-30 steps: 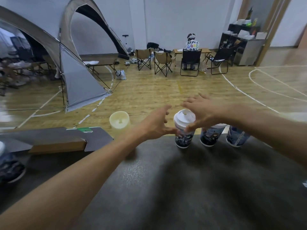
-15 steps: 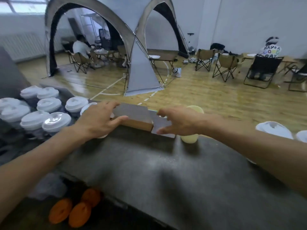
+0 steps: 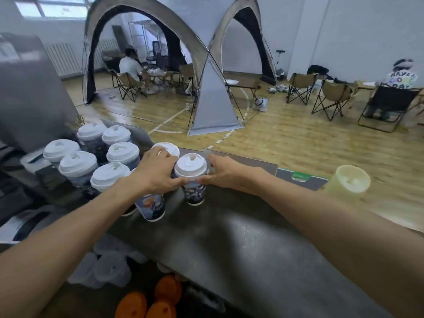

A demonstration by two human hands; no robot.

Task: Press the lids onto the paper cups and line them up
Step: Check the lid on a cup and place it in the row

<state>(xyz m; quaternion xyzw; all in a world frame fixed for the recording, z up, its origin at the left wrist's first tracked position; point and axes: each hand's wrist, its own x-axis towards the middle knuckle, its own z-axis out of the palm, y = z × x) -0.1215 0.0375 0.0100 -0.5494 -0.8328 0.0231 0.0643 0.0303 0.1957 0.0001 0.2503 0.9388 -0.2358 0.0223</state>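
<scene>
The lidded paper cup (image 3: 192, 180), standing on the dark counter (image 3: 241, 244) beside the other capped cups (image 3: 96, 157), is grasped by the left hand (image 3: 156, 173) and right hand (image 3: 226, 171) and should be carried upright.

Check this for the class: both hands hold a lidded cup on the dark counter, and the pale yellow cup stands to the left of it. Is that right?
One mistake. In the head view the yellow cup stands to the right, not the left. The rest holds: the left hand and right hand hold the lidded cup on the counter.
</scene>
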